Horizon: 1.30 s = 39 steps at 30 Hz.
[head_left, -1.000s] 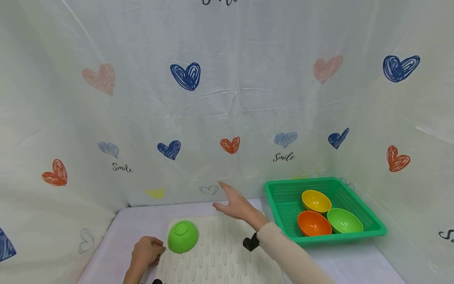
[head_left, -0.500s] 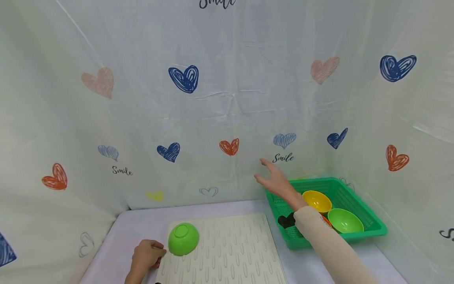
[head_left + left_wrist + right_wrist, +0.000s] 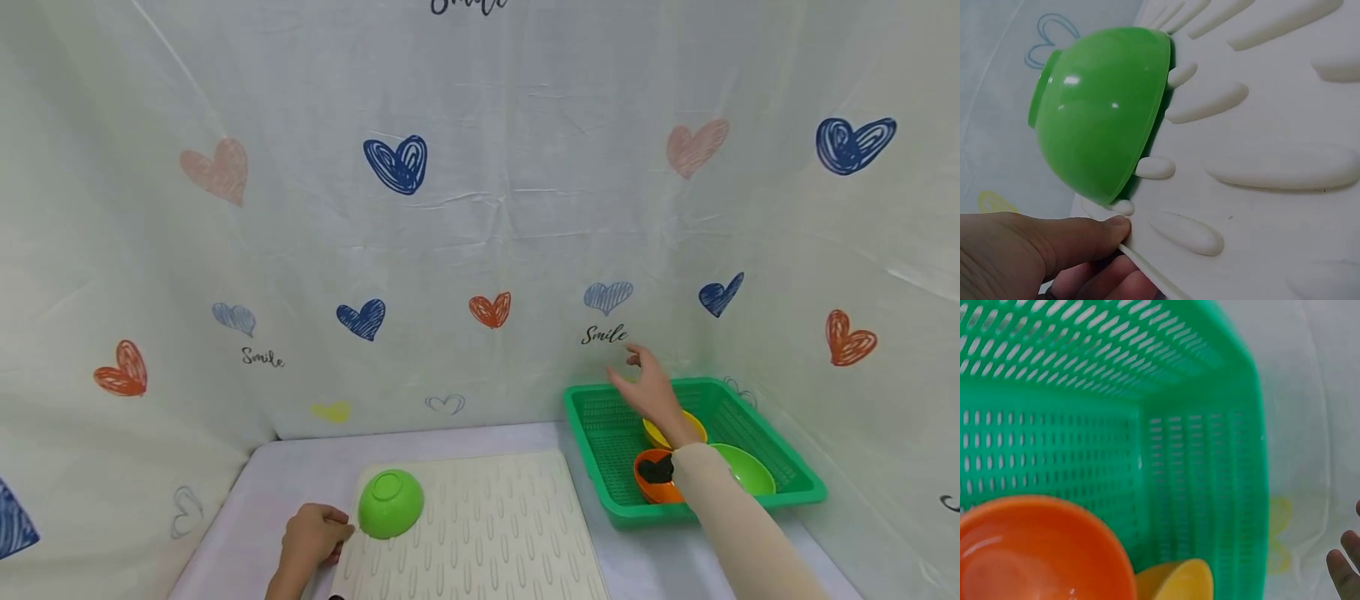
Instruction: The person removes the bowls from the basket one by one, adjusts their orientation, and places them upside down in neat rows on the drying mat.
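Observation:
My left hand [image 3: 313, 535] pinches the left edge of a white ridged drying mat [image 3: 495, 533], thumb [image 3: 1088, 240] on top and fingers curled below. Just beyond the thumb, a green bowl [image 3: 390, 502] sits upside down on the mat's far left corner. Over the green plastic basket [image 3: 588, 454] reaches my right hand [image 3: 648, 387], its fingers spread with nothing held. Below that hand and forearm, an orange bowl [image 3: 1035, 550], a yellow bowl [image 3: 693, 427] and a second green bowl [image 3: 746, 471] lie mouth up in the basket, partly hidden by the arm.
The mat lies on a table covered with a pale cloth [image 3: 292, 467]. Behind and at both sides hangs a white sheet [image 3: 480, 200] printed with hearts. The basket's raised rim stands to the right of the mat, close to the back sheet.
My right hand has moved right, from above the mat to over the basket, fingers still spread. The left hand stays at the mat's edge, and the upturned green bowl has not moved.

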{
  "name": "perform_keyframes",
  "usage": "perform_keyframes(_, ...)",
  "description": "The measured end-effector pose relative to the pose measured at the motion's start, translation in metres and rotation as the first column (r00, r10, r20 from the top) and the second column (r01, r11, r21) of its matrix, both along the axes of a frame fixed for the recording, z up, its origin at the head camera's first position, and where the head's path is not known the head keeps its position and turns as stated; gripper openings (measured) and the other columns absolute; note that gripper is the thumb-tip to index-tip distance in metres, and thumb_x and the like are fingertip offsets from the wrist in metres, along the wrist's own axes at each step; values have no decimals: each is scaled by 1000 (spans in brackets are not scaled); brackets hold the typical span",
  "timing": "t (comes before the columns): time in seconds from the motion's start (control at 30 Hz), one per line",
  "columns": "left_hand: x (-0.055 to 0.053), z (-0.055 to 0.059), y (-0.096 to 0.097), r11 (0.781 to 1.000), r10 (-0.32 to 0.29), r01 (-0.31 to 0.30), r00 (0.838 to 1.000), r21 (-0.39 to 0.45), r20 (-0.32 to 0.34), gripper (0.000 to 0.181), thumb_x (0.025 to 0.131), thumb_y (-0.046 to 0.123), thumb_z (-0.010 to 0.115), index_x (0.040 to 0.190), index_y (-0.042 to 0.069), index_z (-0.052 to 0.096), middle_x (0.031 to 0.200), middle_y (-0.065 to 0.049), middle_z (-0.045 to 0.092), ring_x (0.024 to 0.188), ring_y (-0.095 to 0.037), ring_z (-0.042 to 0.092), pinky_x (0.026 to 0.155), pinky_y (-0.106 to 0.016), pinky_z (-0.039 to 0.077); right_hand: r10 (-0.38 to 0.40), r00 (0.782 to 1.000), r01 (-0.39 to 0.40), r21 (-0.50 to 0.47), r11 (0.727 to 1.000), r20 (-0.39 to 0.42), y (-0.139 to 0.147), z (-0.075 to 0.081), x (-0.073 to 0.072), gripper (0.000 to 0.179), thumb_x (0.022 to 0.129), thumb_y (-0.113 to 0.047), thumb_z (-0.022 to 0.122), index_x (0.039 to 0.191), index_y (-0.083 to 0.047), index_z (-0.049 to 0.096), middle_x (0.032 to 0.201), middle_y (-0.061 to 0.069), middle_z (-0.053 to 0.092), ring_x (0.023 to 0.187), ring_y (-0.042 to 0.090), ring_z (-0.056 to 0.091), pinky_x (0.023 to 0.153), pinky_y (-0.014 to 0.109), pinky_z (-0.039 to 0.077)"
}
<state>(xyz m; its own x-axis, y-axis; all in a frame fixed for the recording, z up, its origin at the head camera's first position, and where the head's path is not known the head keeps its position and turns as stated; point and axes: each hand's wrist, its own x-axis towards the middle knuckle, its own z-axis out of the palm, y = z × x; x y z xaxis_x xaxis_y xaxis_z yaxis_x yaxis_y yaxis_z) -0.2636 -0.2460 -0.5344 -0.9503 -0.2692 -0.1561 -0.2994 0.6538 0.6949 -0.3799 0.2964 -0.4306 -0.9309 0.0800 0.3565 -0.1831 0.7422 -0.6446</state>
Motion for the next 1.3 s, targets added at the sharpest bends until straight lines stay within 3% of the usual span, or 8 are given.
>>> perform_keyframes(0.33, 2, -2, -1, 999, -2, 2, 1000, 49, 4, 13, 77, 9, 75, 84, -1, 70, 57, -4, 62, 47, -12, 58, 44, -25, 51, -112, 993, 112, 19, 994, 46, 41, -22, 9, 93, 90, -54, 57, 153, -2, 11, 147, 36, 24, 129, 53, 27, 98, 71, 31)
perform_keyframes(0.6, 1, -6, -1, 999, -11, 12, 1000, 44, -9, 12, 77, 10, 75, 83, 0, 71, 57, -3, 62, 47, -11, 58, 44, -25, 51, -163, 976, 157, 48, 986, 147, 59, -39, 10, 113, 84, -62, 61, 153, 0, -5, 152, 38, 2, 136, 60, 6, 101, 77, 17)
perform_keyframes(0.8, 0, -5, -1, 999, -4, 5, 1000, 41, -10, 13, 77, 10, 75, 84, -1, 71, 57, -3, 62, 47, -12, 58, 45, -25, 51, -178, 960, 160, 101, 982, 215, 66, -47, 10, 126, 79, -67, 64, 150, 7, -10, 151, 41, -4, 135, 62, 1, 102, 78, 13)
perform_keyframes(1.13, 0, -5, -3, 999, 4, -3, 1000, 37, -21, 12, 76, 10, 76, 83, 0, 71, 55, -2, 61, 46, -11, 58, 44, -25, 51, -146, 902, 90, 155, 984, 407, 77, -48, 18, 129, 80, -62, 65, 142, 19, -14, 144, 49, -10, 131, 66, -3, 105, 76, 12)
perform_keyframes(1.3, 1, -4, -3, 999, 8, -7, 1000, 47, -21, 12, 76, 10, 76, 82, 0, 72, 56, -2, 61, 47, -11, 58, 44, -25, 51, -137, 879, 55, 189, 980, 456, 80, -51, 18, 130, 78, -63, 65, 139, 25, -8, 141, 52, -3, 128, 67, 4, 105, 75, 17)
